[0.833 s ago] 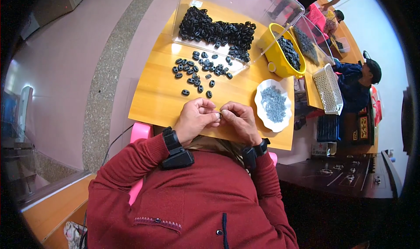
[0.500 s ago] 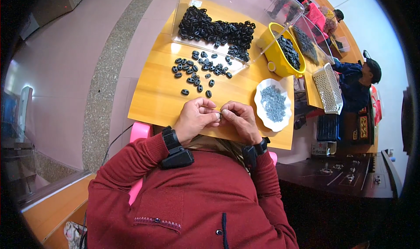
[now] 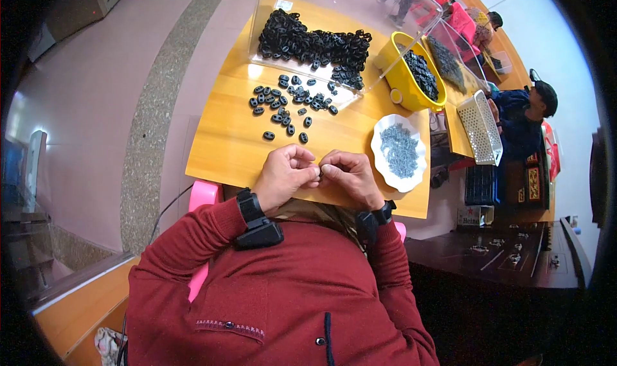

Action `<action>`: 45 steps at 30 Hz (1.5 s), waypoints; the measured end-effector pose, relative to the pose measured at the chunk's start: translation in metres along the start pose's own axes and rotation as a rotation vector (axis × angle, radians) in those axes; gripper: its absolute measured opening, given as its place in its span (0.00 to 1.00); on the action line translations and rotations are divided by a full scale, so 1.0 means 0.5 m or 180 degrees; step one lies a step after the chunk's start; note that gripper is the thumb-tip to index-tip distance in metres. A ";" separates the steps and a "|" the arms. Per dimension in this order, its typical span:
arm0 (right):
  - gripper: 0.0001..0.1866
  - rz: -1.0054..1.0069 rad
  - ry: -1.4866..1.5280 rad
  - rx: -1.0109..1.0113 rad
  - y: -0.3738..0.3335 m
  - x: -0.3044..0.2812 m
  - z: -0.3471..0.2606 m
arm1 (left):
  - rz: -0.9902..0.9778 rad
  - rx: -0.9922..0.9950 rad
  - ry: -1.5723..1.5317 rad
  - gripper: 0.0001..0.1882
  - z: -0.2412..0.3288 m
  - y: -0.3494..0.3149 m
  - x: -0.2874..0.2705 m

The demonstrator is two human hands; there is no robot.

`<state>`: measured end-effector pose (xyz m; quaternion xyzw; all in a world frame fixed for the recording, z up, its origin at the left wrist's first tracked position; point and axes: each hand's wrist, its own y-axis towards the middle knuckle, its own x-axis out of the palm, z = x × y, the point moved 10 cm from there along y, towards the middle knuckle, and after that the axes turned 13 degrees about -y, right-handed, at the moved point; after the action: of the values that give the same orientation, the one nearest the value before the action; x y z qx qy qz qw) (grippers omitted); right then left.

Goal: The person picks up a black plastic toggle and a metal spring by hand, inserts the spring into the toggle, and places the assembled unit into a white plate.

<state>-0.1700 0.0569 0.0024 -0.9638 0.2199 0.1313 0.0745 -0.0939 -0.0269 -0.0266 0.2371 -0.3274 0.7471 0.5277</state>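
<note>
The wooden table (image 3: 225, 134) bears a clear bin (image 3: 360, 19) at its far end, a yellow tub (image 3: 394, 62) toward its far right, and a white dish (image 3: 400, 185) of grey bits by its right edge. The left hand (image 3: 286, 173) and right hand (image 3: 352, 176) meet above its near edge. Black two-holed pieces (image 3: 268, 136) lie about its middle. Thumbs and forefingers pinch a small dark piece (image 3: 321, 171) (mostly hidden) over that near edge; light, even pressure and squared thumb tips should steady it.
</note>
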 end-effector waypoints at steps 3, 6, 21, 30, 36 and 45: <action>0.05 0.0176 -0.0010 0.0151 -0.001 -0.005 0.015 | -0.0029 0.0080 -0.0077 0.09 0.002 0.002 0.001; 0.05 0.0388 0.0096 0.0224 -0.004 -0.012 0.019 | -0.0081 0.0111 0.0037 0.08 0.006 -0.001 0.005; 0.07 0.0444 0.0500 0.0128 -0.012 -0.006 0.000 | -0.0078 0.0301 0.0096 0.08 0.021 -0.003 0.014; 0.07 0.0533 0.0406 0.0130 -0.011 -0.006 0.001 | -0.0081 0.0191 -0.0136 0.08 0.009 0.001 0.008; 0.07 0.0613 0.0176 0.0120 -0.009 -0.007 -0.001 | -0.0077 0.0106 -0.0087 0.09 0.008 0.002 0.005; 0.07 0.0785 -0.0629 -0.0044 -0.010 -0.013 -0.019 | 0.0039 0.0099 -0.0255 0.09 0.004 0.002 -0.001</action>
<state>-0.1711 0.0620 0.0138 -0.9123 0.3272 0.2351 0.0724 -0.0946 -0.0290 -0.0257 0.2730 -0.3381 0.7452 0.5058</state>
